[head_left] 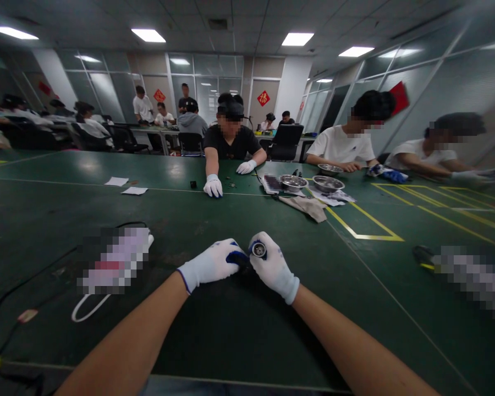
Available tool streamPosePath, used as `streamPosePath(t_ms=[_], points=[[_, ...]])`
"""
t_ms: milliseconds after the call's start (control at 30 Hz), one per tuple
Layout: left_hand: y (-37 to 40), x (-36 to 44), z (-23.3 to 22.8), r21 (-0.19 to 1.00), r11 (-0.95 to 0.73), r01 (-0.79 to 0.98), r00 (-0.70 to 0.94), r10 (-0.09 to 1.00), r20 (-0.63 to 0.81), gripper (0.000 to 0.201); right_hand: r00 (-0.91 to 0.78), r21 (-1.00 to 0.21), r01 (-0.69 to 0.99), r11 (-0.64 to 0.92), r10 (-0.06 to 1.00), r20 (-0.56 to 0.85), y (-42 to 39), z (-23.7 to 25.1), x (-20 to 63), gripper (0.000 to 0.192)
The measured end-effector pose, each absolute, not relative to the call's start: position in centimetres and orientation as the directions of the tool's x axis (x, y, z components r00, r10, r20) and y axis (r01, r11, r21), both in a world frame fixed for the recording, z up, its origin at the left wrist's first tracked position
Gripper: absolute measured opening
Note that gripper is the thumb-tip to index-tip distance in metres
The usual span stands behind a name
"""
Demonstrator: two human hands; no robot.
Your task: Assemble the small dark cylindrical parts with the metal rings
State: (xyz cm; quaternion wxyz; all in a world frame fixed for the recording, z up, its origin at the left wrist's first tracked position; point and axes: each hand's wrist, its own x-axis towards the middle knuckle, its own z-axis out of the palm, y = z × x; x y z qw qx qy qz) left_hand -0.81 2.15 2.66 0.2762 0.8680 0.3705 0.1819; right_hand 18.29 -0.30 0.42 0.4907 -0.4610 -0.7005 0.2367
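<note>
Both gloved hands meet over the tabletop [239,330]: your right hand [274,268] grips a small round part [258,250], your left hand [213,264] pinches its dark end. Slick gloves could let it slip.

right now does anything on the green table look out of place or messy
Mostly tidy. A crumpled grey cloth lies askew over the yellow floor-tape line beside the steel bowls, and a loose black cable trails across the table's left side.
</note>
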Motion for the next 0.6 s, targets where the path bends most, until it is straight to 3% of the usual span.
streamPosePath(t_ms=[133, 300, 600], points=[[1.9, -0.6, 2.8, 0.578, -0.559, 0.594, 0.644, 0.762, 0.076, 0.012, -0.096, -0.794, 0.391, 0.465, 0.879, 0.467, -0.3, 0.3, 18.1, 0.015], [1.8, -0.5, 2.7, 0.563, -0.546, 0.621, 0.609, 0.788, 0.092, 0.014, -0.150, -0.781, 0.369, 0.504, 0.861, 0.485, -0.3, 0.2, 18.2, 0.015], [2.0, -0.5, 4.2, 0.774, -0.471, 0.423, 0.417, 0.860, 0.295, 0.017, -0.222, -0.781, 0.320, 0.537, 0.844, 0.489, 0.1, -0.2, 18.2, 0.007]])
